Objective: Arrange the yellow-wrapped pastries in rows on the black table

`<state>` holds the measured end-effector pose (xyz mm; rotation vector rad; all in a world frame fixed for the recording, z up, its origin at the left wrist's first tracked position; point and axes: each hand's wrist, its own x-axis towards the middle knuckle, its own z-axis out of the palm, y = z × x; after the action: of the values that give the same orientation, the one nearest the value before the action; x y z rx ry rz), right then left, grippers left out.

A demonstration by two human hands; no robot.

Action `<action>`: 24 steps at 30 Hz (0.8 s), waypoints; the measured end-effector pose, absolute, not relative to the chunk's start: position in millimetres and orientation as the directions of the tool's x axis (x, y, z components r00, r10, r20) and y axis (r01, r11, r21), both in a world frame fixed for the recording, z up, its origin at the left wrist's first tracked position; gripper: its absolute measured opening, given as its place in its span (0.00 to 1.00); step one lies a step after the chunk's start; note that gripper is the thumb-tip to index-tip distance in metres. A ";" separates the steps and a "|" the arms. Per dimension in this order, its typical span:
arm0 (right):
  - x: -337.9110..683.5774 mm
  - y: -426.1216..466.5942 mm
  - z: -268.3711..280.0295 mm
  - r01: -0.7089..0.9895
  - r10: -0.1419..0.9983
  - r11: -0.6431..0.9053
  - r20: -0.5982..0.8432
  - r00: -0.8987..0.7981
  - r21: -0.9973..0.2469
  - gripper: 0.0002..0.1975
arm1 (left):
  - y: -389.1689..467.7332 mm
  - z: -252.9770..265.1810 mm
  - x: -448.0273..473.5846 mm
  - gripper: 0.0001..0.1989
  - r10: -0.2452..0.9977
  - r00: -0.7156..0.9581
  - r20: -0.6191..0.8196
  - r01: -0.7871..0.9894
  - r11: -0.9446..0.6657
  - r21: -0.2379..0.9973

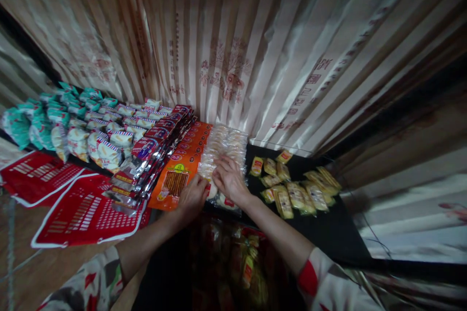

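My left hand (194,192) is closed, its fingertips curled at the left edge of a white snack packet (212,190) in clear wrap with a red label. Beside it, my right hand (230,181) bends its fingers over the same packet from above, and its palm hides part of it. Rows of clear-wrapped white snack packets (233,143) extend behind both hands. Under my left wrist lies a large orange snack bag (175,167) with a picture of brown sticks.
Left are stacked dark red packets (164,131), white packets (105,153), green packets (40,129) and red plastic baskets (91,209). Yellow packets (284,201) lie right on the black tabletop (328,238). More yellow packets (248,272) sit below. A pleated curtain (233,34) hangs behind.
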<state>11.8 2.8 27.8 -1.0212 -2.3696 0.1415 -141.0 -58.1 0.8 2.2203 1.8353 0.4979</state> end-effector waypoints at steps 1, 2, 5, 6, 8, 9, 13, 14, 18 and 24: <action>15.9 3.1 28.8 0.628 0.696 0.709 0.458 -0.553 -0.320 0.07 | -58.0 1.6 -141.2 0.09 0.977 0.177 0.115 0.911 -0.207 0.357; 21.4 4.5 29.3 0.617 0.696 0.709 0.479 -0.535 -0.340 0.07 | -58.2 2.8 -141.8 0.10 0.975 0.196 0.109 0.913 -0.222 0.342; 45.3 16.4 28.0 0.617 0.722 0.669 0.559 -0.407 -0.415 0.09 | -59.8 6.8 -144.8 0.11 0.963 0.253 0.092 0.910 -0.269 0.315; 54.7 22.8 26.7 0.626 0.740 0.640 0.575 -0.348 -0.446 0.09 | -59.8 8.6 -145.5 0.12 0.959 0.269 0.088 0.907 -0.283 0.312; 73.3 38.4 23.4 0.646 0.786 0.566 0.570 -0.238 -0.512 0.09 | -56.8 14.3 -144.9 0.13 0.951 0.297 0.087 0.896 -0.309 0.319; 81.6 47.5 21.7 0.656 0.812 0.525 0.551 -0.193 -0.543 0.10 | -53.0 18.6 -143.4 0.13 0.947 0.309 0.093 0.889 -0.322 0.325; 103.6 93.1 16.5 0.694 0.904 0.345 0.423 -0.065 -0.632 0.11 | -12.7 42.7 -128.3 0.12 0.931 0.312 0.190 0.857 -0.361 0.367; 106.3 106.3 15.4 0.706 0.918 0.304 0.394 -0.038 -0.639 0.11 | 4.5 48.4 -122.8 0.11 0.930 0.288 0.229 0.848 -0.359 0.391; 110.3 158.7 11.8 0.765 0.936 0.208 0.350 0.025 -0.610 0.13 | 91.6 58.5 -97.5 0.11 0.900 0.241 0.364 0.830 -0.385 0.403; 110.1 205.4 15.2 0.846 0.977 0.143 0.211 -0.036 -0.514 0.12 | 200.5 41.7 -66.0 0.14 0.903 0.307 0.302 0.877 -0.391 0.278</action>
<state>110.1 205.4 15.2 -1.7387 -1.9181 0.3377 -66.0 200.5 41.7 2.4894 1.6976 0.6410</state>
